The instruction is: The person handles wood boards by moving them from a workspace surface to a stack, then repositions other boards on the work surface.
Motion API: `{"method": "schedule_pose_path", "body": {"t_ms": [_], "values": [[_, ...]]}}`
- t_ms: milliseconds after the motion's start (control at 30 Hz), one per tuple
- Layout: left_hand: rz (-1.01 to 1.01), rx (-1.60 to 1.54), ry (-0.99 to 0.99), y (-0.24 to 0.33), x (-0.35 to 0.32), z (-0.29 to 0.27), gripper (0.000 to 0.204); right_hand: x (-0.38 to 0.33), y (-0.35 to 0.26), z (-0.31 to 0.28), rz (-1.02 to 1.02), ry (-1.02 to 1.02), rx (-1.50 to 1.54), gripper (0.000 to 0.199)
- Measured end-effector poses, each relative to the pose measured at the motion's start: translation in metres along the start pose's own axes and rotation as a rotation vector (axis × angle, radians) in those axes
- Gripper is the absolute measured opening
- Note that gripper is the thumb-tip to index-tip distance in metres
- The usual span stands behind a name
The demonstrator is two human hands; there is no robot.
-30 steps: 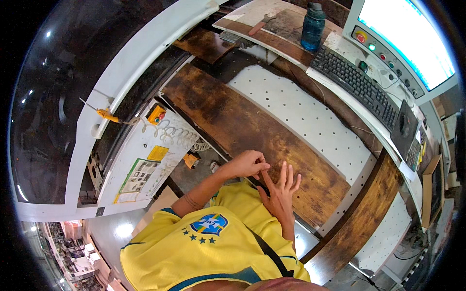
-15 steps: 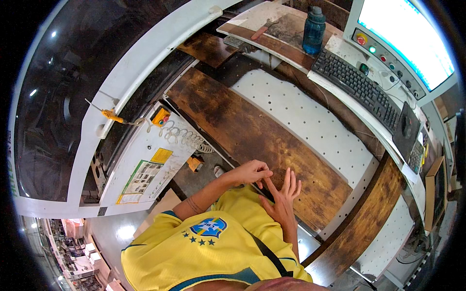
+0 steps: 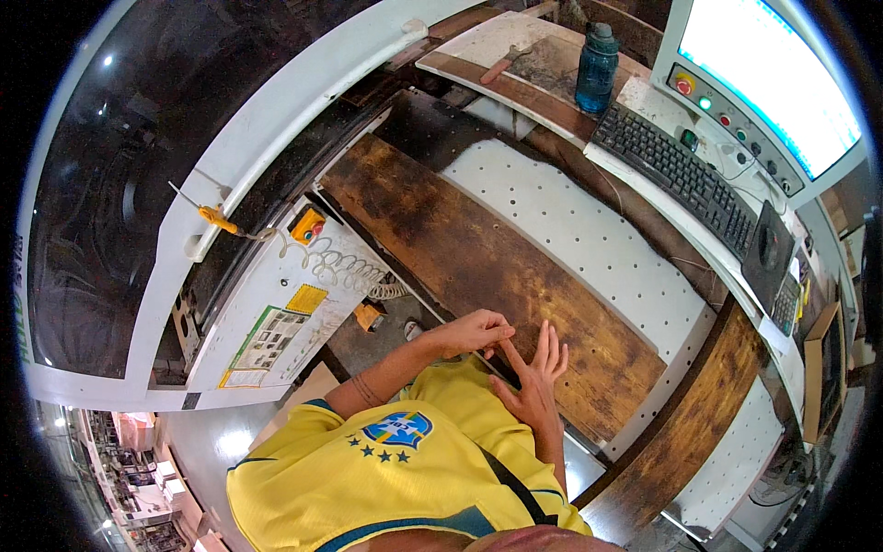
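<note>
My left hand (image 3: 476, 333) is closed, its fingertips pinching the tip of my right index finger. Beside it, my right hand (image 3: 535, 373) is open, with the other fingers stretched out and the thumb apart. Both hands are above the near edge of a long, brown-stained wooden board (image 3: 487, 262). This board lies at a slant across a white perforated bed (image 3: 561, 221), which has dark patches toward its far left end. No tool or loose object shows in either hand.
A second curved-looking brown board (image 3: 699, 414) crosses at the right. Beyond the bed are a keyboard (image 3: 671, 170), a blue bottle (image 3: 598, 69) and a lit monitor (image 3: 777, 69). A white machine cover (image 3: 303, 129) with a dark window fills the left, near a coiled cable (image 3: 345, 271).
A brown board piece beyond the long board's far left end has gone from sight there. My hands keep nearly the same pose; the view has shifted slightly.
</note>
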State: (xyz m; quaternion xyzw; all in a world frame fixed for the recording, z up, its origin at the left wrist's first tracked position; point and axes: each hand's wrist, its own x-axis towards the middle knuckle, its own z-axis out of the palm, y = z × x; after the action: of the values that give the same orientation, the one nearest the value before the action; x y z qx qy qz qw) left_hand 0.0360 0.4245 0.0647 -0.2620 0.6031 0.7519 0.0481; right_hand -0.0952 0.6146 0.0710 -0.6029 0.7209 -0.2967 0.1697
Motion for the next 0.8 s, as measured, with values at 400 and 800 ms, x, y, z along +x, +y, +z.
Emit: {"method": "schedule_pose_path", "body": {"t_ms": [400,800], "values": [[-0.027,0.406,0.104,0.018,-0.015,-0.007,0.040,-0.003,-0.008,0.006,-0.036,-0.017,-0.178,0.059],[0.047,0.312,0.147,-0.005,-0.018,0.000,0.041,-0.011,-0.017,0.013,0.018,0.021,-0.146,0.062]]}}
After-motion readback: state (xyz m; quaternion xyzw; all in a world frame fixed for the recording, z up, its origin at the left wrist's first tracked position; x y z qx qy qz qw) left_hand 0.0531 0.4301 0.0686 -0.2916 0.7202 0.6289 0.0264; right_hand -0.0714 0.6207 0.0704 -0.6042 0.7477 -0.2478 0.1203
